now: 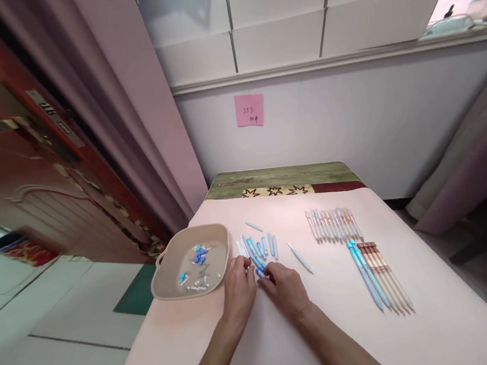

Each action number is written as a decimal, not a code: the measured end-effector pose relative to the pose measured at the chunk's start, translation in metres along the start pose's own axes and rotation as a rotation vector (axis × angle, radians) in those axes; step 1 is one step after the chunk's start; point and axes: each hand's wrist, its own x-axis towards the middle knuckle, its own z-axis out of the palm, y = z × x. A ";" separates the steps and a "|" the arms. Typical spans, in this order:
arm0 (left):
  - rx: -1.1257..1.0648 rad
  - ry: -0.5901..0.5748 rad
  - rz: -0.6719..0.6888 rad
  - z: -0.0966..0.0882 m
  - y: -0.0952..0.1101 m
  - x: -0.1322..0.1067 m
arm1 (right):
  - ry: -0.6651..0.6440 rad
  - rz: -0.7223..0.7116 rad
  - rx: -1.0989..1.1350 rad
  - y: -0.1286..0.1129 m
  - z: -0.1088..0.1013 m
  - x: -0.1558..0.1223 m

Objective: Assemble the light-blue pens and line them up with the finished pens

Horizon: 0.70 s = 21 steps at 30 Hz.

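Blue and white pen parts lie in a loose cluster at the middle of the table, and both my hands are at its near edge. My left hand (239, 284) is closed, its fingertips pinched beside the white pieces (242, 248); what they hold is hidden. My right hand (287, 287) has its thumb and fingers closed at the near end of a blue pen barrel (260, 273). Several other blue barrels (260, 249) lie just beyond. To the right of the cluster rests a light blue pen (300, 258), with two pale lilac barrels (273, 245) closer in.
A beige basket (157, 287) with small blue and white parts stands at the left edge. On the right lie a row of clear pens (334, 225), two blue pens (369, 277) and several brown-topped pens (386, 278). A wall with a pink note (249, 110) rises behind.
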 end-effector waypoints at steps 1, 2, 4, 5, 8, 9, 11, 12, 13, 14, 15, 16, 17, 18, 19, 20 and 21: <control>0.000 0.002 -0.003 0.001 0.000 -0.001 | 0.016 0.006 0.016 -0.001 0.002 0.001; -0.003 -0.001 -0.002 0.001 -0.001 -0.002 | 0.030 0.009 0.042 -0.003 0.004 0.002; -0.014 -0.006 0.006 0.003 -0.002 -0.005 | 0.057 0.012 0.118 -0.005 0.005 0.003; -0.021 -0.006 0.009 0.004 -0.002 -0.007 | 0.072 0.013 0.155 -0.006 0.005 0.003; -0.029 -0.003 0.012 0.006 0.000 -0.011 | 0.149 0.026 0.211 -0.006 -0.003 0.004; -0.024 -0.001 0.014 0.006 0.003 -0.011 | 0.203 0.042 0.209 -0.005 -0.009 0.005; 0.000 -0.005 0.033 0.007 0.009 -0.007 | 0.369 0.110 0.192 0.001 -0.023 0.007; 0.018 -0.010 0.048 0.007 0.013 -0.004 | 0.481 0.168 0.182 0.006 -0.032 0.009; 0.038 -0.017 0.060 0.008 0.017 0.000 | 0.598 0.240 0.184 0.013 -0.041 0.012; 0.060 -0.030 0.068 0.010 0.020 0.005 | 0.715 0.326 0.208 0.021 -0.050 0.014; 0.082 -0.047 0.067 0.012 0.022 0.010 | 0.816 0.409 0.251 0.030 -0.058 0.016; 0.101 -0.067 0.060 0.015 0.023 0.016 | 0.905 0.475 0.308 0.039 -0.064 0.018; 0.118 -0.087 0.048 0.017 0.024 0.022 | 0.963 0.516 0.361 0.048 -0.069 0.020; 0.135 -0.101 0.035 0.018 0.024 0.028 | 0.992 0.544 0.396 0.057 -0.072 0.021; 0.153 -0.108 0.026 0.019 0.024 0.036 | 1.012 0.566 0.425 0.064 -0.073 0.022; 0.172 -0.106 0.020 0.020 0.023 0.044 | 1.023 0.582 0.450 0.069 -0.073 0.023; 0.191 -0.097 0.019 0.019 0.023 0.052 | 1.026 0.596 0.472 0.072 -0.071 0.024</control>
